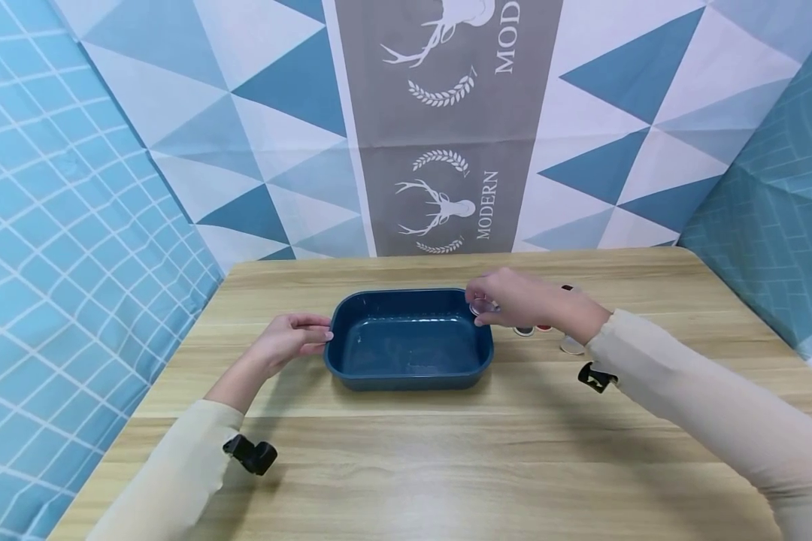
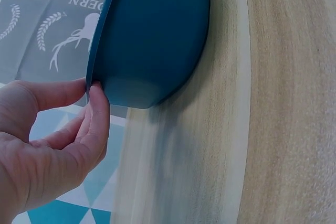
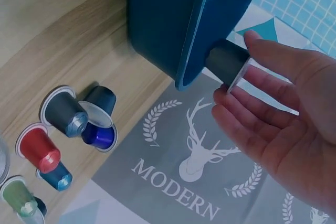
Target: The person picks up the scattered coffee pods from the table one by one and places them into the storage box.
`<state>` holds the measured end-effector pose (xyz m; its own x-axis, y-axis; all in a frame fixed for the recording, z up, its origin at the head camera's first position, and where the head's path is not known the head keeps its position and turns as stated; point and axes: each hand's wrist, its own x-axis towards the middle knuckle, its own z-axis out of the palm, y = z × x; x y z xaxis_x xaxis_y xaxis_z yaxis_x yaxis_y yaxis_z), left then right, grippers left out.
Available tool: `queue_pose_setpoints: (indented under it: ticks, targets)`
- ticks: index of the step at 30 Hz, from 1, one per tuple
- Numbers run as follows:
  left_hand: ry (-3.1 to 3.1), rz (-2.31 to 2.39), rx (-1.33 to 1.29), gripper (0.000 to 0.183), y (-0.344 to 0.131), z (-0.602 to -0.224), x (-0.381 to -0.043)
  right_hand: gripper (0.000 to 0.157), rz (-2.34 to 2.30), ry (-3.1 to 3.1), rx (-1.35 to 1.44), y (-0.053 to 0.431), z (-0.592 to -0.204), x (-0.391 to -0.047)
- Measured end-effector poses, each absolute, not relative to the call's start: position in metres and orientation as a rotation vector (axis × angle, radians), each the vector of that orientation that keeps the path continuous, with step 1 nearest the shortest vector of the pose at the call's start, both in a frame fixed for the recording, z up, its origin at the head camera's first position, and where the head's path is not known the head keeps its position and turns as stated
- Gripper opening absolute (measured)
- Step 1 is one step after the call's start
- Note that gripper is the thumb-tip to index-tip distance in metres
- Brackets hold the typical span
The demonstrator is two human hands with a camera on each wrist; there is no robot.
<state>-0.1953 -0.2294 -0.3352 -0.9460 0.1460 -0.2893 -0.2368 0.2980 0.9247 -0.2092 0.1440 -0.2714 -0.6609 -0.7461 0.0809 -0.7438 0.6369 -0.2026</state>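
Observation:
A dark blue rectangular dish (image 1: 409, 347) stands on the table, open side up. At its left end my left hand (image 1: 289, 343) pinches the rim between thumb and fingers, as the left wrist view shows up close. My right hand (image 1: 517, 299) is over the dish's right end. Between its thumb and fingertips it holds a dark coffee capsule (image 3: 223, 64) by the pale rimmed lid, with the narrow end pointing into the dish. The dish's inner floor shows no other capsule in the head view.
Right of the dish lie several loose capsules, among them a black capsule (image 3: 64, 113), a red capsule (image 3: 39, 149), a blue capsule (image 3: 101, 136) and a green capsule (image 3: 19, 195). My right forearm partly covers them in the head view. Patterned cloth (image 1: 440, 128) hangs behind the wooden table (image 1: 433, 466).

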Motion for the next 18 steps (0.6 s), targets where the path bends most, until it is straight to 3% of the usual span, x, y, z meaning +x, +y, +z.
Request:
queue_pose_setpoints:
  ticks: [18]
  targets:
    - [2.255,1.674,-0.101,0.045,-0.228,-0.333,-0.193,0.023,-0.377,2.911,-1.521,0.112,-0.277,-0.216]
